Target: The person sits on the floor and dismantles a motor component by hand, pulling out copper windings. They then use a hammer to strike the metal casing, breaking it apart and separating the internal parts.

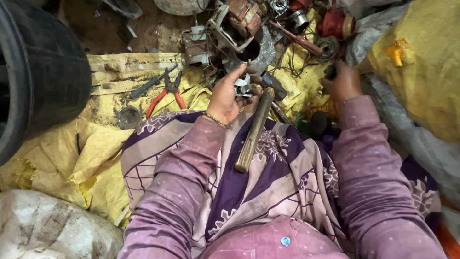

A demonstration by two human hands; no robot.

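Seen from the head camera, a person in a faded purple top sits among scrap on yellow sacking point(57, 158). The left hand point(225, 98) is raised palm-up, fingers curled around a small, jagged piece of pale metal point(243, 87), lifted clear of the heap as if for a closer look. A wooden-handled hammer point(255, 129) lies across the patterned cloth on the lap, head towards the pile and close to that hand. The right hand point(342, 81) reaches into the clutter and is closed on a small dark object point(330, 71), too hidden to identify. Red-handled pliers point(166, 93) lie on the sacking to the left, near a large black tyre point(43, 76).
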